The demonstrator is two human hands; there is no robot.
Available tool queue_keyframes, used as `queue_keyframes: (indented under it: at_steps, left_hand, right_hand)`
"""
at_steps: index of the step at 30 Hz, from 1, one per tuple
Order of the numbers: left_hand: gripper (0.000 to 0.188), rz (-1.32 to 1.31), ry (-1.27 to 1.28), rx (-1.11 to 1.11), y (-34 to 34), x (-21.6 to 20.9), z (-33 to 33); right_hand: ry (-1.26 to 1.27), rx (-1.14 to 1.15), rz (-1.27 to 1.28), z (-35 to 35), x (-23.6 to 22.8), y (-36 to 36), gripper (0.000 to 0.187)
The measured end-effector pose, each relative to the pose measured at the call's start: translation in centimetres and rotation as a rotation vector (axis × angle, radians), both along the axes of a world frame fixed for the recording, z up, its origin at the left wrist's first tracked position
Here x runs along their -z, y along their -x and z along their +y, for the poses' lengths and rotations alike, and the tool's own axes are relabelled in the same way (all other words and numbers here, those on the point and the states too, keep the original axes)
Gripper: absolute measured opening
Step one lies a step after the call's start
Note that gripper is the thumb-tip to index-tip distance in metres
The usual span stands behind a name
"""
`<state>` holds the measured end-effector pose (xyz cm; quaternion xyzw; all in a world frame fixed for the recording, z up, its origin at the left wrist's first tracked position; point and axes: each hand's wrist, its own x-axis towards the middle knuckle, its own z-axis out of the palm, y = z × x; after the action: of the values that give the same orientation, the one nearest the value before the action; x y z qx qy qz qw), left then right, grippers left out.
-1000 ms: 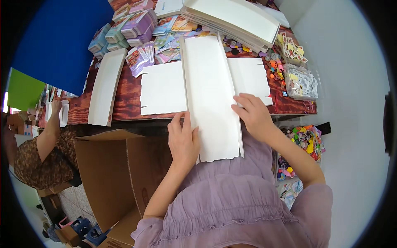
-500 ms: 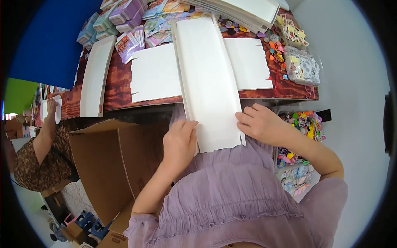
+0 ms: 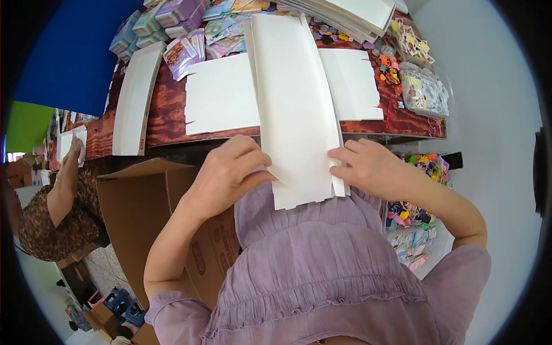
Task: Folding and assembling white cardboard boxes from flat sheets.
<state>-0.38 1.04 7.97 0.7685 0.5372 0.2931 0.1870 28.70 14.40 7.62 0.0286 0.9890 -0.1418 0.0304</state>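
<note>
A long white cardboard box tray (image 3: 296, 103) runs from the table over its front edge to my lap. Its long right wall stands up, and its near end lies flat with small notched tabs. My left hand (image 3: 233, 167) pinches the flap at the near left corner, which is tilted up. On the near right corner my right hand (image 3: 371, 169) grips the side wall between thumb and fingers. Beneath the tray, crosswise on the table, lies a flat white cardboard blank (image 3: 221, 95) with slotted ends.
A shallow white tray (image 3: 137, 100) lies at the left, near colourful card packs (image 3: 185, 54). Stacked white trays (image 3: 351, 20) and bags of small parts (image 3: 424, 89) are at the back right. An open brown carton (image 3: 138, 224) stands left of my lap; another person (image 3: 57, 218) works beyond.
My left hand has moved up and outward, its elbow swinging left, and lifts the left flap. The tray's near end has shifted slightly right; my right hand stays at its right wall.
</note>
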Motion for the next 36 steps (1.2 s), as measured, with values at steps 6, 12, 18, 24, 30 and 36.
queue_keyframes:
  at_steps: [6,12,18,24,30,36]
  left_hand:
    - [0.021,-0.127,-0.059,-0.167,-1.1,0.0,0.0]
    - [0.018,0.05,-0.1,-0.08,-3.0,4.5,-0.1]
    - [0.017,0.127,-0.2,-0.165,-5.1,7.8,0.7]
    - [0.017,0.056,-0.188,-0.232,-4.4,8.2,0.3]
    - [0.015,0.051,-0.19,-0.256,-4.2,7.9,0.1]
    - [0.013,0.073,-0.179,-0.219,-4.4,7.4,-0.2]
  right_hand:
    - [0.085,0.051,0.19,1.2,0.4,0.4,0.015]
    - [0.033,0.18,0.304,0.9,1.3,0.8,0.011]
    - [-0.012,0.279,0.52,0.7,6.8,1.1,0.017]
    - [-0.131,0.089,0.325,0.4,5.9,0.6,0.03]
    - [-0.091,0.127,0.161,-1.1,3.4,0.8,0.055]
    - [-0.128,0.061,0.25,-1.0,2.8,0.8,0.049]
